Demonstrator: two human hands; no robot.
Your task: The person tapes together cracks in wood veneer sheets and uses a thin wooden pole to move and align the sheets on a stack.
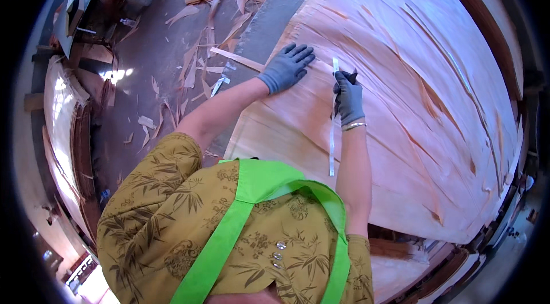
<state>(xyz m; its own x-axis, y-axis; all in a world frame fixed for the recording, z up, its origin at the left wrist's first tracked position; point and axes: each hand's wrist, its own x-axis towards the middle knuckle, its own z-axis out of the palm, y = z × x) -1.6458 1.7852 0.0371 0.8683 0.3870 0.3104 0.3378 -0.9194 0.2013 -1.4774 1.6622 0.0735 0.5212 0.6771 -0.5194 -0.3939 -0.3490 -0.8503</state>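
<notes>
You rest your left hand, in a grey glove, palm down near the left edge of the broad, pale pinkish sheet of thin wood, its fingers extended and only slightly spread. It grasps nothing that shows; the flat palm probably steadies the sheet and takes some of your weight as you lean over. A pale, straight sliver of wood reaches out to the left from beside that wrist.

Your right hand, gloved in grey too, is closed, its fingers curled around a long, narrow white strip. You pinch it nearer its far end, likely so that end can be guided while the tail hangs loose. A small dark pointed item sticks up by those fingers; you cannot tell from here what it is.

The strip is over the sheet, to the right of your left hand. Its long axis runs almost straight away from your body: a short end points ahead past your fingers, and the longer tail points back toward your apron. Whether that tail touches the wood is unclear. The sheet's wrinkles and splits slant from far left to near right, crossing the strip's line at an angle.
</notes>
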